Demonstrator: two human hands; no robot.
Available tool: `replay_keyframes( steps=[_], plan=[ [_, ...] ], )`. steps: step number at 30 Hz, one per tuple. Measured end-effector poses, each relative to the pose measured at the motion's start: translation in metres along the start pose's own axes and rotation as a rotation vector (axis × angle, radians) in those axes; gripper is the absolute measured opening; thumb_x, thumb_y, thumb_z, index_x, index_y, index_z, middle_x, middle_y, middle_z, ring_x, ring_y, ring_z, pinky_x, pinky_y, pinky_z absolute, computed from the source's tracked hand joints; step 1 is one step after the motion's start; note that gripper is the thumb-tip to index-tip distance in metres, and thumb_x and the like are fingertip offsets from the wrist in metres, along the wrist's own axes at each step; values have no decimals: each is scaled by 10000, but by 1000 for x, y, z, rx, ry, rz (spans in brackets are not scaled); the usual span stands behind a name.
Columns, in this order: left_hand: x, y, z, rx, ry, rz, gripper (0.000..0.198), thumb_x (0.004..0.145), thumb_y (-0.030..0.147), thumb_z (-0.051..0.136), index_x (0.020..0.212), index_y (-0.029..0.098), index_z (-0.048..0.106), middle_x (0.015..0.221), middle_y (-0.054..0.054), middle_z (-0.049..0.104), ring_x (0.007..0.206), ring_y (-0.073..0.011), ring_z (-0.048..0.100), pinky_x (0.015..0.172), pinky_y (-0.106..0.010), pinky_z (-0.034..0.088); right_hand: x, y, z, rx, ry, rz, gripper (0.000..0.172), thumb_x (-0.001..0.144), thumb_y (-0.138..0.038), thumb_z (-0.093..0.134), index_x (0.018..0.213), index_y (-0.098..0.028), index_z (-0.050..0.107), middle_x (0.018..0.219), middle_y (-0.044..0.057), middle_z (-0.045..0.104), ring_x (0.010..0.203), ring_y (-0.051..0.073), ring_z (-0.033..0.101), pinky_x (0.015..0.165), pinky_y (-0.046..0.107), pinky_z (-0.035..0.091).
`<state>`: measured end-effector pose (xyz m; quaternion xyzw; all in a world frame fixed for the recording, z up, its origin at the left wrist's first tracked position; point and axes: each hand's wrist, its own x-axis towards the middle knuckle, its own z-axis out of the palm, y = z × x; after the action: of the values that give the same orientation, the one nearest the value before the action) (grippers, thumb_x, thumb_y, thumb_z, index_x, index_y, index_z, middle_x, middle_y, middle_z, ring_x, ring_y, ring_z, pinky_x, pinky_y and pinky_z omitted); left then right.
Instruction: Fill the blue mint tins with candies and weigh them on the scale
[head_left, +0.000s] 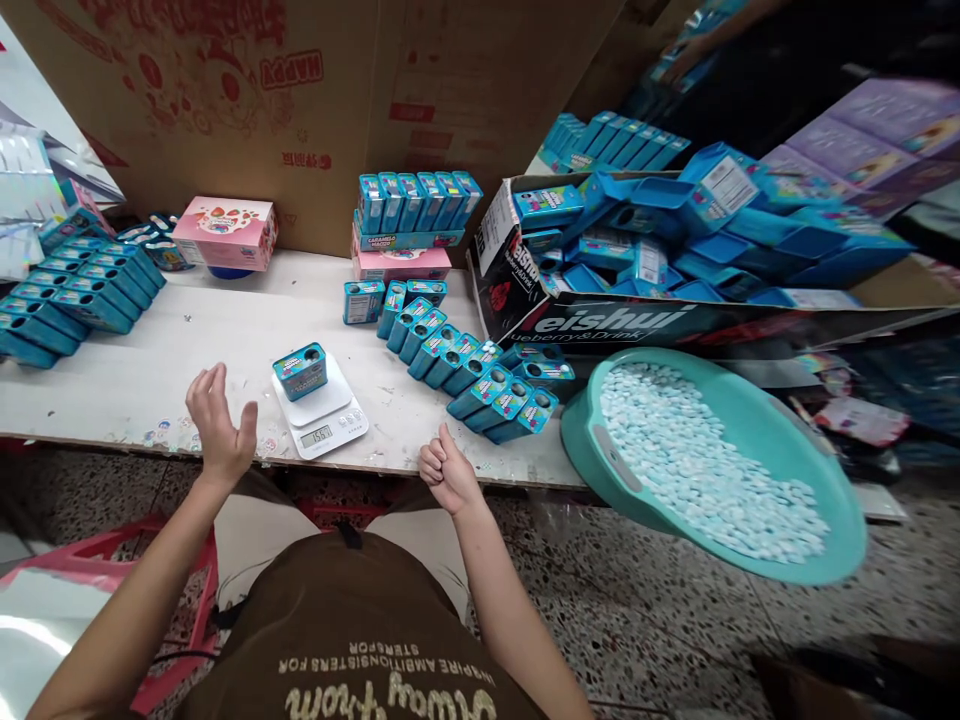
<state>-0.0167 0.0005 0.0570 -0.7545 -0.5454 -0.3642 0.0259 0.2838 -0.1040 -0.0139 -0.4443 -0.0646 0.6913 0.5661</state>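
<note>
Currently, left hand [220, 425] fingers released beside the scale [334, 420]; right hand [448, 472] clenched (contents hidden); tin [300, 370] rests on scale.

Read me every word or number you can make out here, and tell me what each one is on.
"HAPPY", upside down: cardboard carton at the back.
"eishui" and "ueberry&Drink": black carton of tins.
"155": scale display; a decimal point can't be made out.
"INSPIRE AMBITIONSISTERS FOR", upside down: brown shirt.
Labels on the blue tins and pink boxes: too small to read.
</note>
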Motion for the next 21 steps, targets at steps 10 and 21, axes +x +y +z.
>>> replay_keyframes(
  steps=[10, 21],
  plan=[
    [83, 43, 29, -16, -325, 151, 643, 823, 538, 470, 1307, 121, 398, 1335, -172, 426, 1279, -312, 333, 1066, -451, 262, 1, 3, 0, -38, 27, -23, 614, 715, -627, 609, 517, -198, 216, 437, -87, 232, 337, 32, 192, 340, 201, 95],
    [95, -5, 9, 52, -604, 133, 296, 713, 352, 643, 959, 193, 603, 963, -78, 656, 908, -242, 589, 757, -324, 435, 11, 15, -14, -143, 125, 48, 610, 653, -635, 661, 488, -214, 252, 451, -83, 192, 335, 46, 159, 322, 230, 136]
  ],
)
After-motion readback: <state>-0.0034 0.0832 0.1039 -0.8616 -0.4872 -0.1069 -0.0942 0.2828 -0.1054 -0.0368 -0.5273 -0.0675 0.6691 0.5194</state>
